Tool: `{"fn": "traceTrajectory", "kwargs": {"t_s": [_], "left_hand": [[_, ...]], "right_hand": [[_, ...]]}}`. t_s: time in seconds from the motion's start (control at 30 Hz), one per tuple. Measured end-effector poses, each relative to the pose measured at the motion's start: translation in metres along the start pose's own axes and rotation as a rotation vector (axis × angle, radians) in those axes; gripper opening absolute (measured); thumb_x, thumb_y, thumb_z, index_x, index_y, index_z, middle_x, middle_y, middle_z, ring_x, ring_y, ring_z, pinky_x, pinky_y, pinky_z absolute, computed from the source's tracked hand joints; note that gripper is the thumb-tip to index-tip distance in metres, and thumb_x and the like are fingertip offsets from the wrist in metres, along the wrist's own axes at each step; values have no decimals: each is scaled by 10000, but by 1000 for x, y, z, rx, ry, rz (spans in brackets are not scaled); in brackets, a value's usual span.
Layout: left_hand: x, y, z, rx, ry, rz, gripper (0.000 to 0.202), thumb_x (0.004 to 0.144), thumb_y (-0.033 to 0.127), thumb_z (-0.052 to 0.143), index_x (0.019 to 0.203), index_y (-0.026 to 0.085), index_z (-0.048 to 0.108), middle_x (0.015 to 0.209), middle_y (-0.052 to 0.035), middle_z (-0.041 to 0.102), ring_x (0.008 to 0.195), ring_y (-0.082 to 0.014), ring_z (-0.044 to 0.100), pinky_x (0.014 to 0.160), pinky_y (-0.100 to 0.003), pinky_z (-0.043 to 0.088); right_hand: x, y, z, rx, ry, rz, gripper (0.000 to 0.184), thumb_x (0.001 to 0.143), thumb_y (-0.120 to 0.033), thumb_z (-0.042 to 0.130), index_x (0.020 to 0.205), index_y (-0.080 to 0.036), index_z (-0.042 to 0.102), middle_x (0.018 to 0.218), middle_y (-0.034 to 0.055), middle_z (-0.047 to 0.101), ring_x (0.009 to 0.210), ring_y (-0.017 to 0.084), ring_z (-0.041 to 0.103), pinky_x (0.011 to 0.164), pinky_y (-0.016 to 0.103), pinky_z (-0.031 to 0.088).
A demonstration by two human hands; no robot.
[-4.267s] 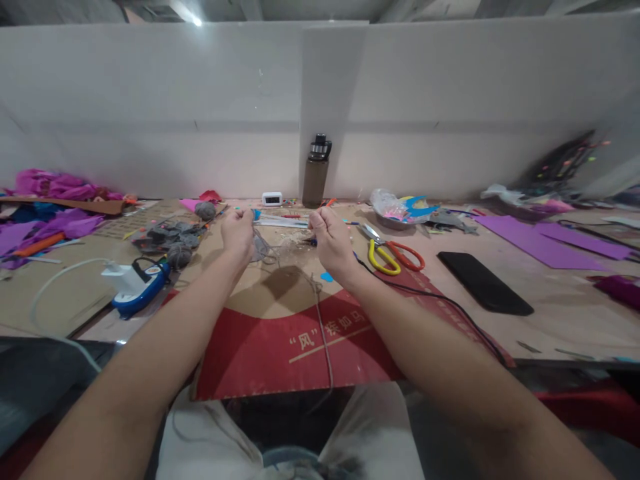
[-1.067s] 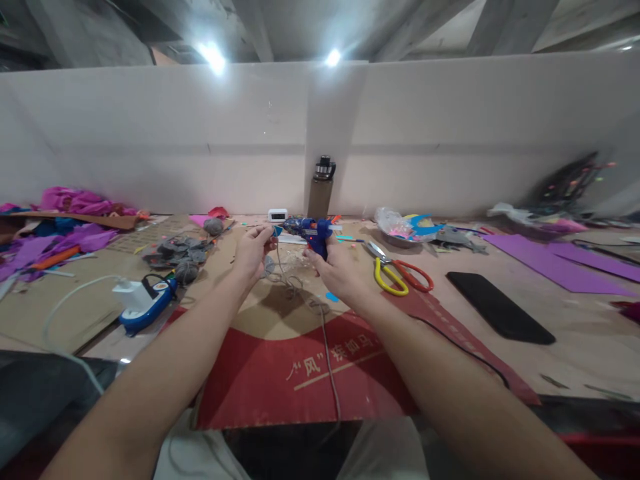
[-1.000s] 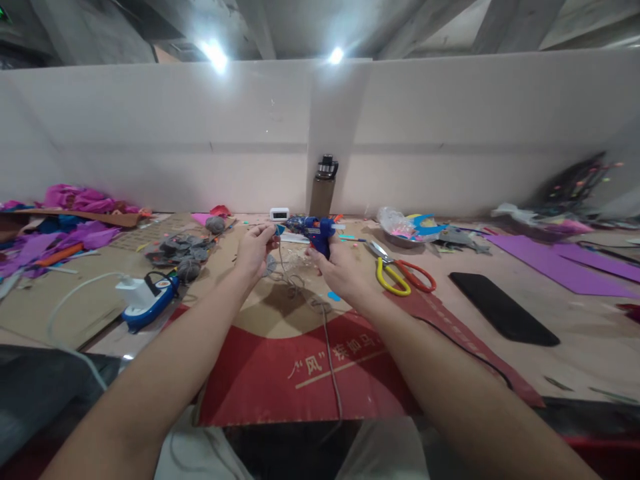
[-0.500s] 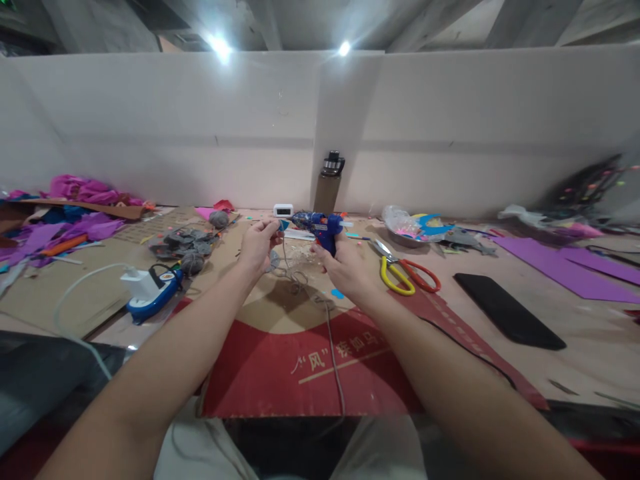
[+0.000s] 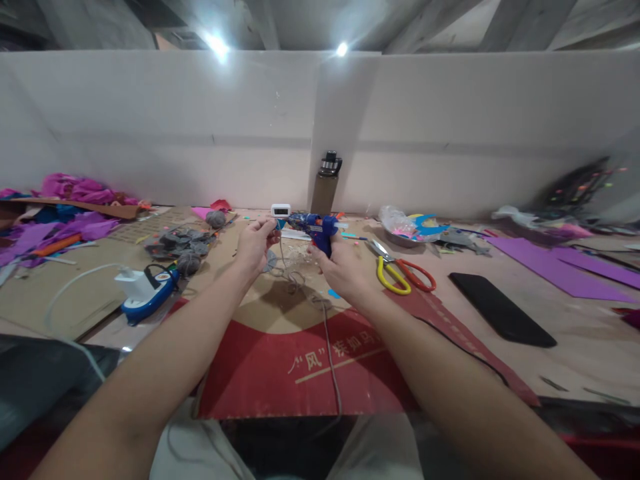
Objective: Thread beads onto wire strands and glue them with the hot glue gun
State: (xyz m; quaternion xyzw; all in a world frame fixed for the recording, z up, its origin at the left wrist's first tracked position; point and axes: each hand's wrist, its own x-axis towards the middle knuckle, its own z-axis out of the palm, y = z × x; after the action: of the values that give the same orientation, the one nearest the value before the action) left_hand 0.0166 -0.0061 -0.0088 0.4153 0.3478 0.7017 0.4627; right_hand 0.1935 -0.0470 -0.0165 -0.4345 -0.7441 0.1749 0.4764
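Note:
My right hand is wrapped round the handle of a blue glue gun, whose nozzle points left. Closed in a pinch, my left hand holds a small blue piece close to the nozzle; whether the two touch I cannot tell. Grey yarn hangs down from beside the left fingers and lies in loops on the cardboard. Part of the blue piece is hidden by the fingers.
Scissors with yellow and red handles and a black phone lie to the right. A blue power strip with a white plug is at left, near grey scraps. A bottle stands at the back.
The view has shifted slightly, so everything appears a little further left. Both hands keep their holds, with the glue gun nozzle still close to the blue piece.

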Motion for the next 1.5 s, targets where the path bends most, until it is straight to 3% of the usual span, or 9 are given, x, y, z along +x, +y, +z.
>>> {"fn": "traceTrajectory", "kwargs": {"t_s": [0.53, 0.87, 1.5], "left_hand": [[-6, 2, 5, 41, -10, -12, 121, 665, 184, 667, 633, 134, 562, 584, 11, 538, 502, -59, 500, 498, -184, 403], [-7, 2, 7, 61, -22, 4, 158, 653, 217, 689, 651, 127, 559, 592, 13, 546, 494, -62, 511, 513, -195, 415], [-8, 3, 9, 51, -26, 60, 122, 677, 190, 667, 657, 138, 558, 627, 12, 540, 508, -58, 501, 514, -195, 413]], "right_hand": [[-3, -6, -3, -32, -29, -14, 232, 840, -321, 454, 1033, -196, 484, 836, 70, 594, 718, 199, 555, 636, 330, 445], [-3, -11, -4, -79, -25, -53, 278, 843, -306, 447, 1085, -182, 503, 969, 111, 624, 835, 225, 569, 766, 364, 438], [-3, -13, -5, -75, -28, -38, 268, 845, -290, 441, 1086, -187, 499, 981, 117, 627, 850, 236, 566, 768, 377, 436]]}}
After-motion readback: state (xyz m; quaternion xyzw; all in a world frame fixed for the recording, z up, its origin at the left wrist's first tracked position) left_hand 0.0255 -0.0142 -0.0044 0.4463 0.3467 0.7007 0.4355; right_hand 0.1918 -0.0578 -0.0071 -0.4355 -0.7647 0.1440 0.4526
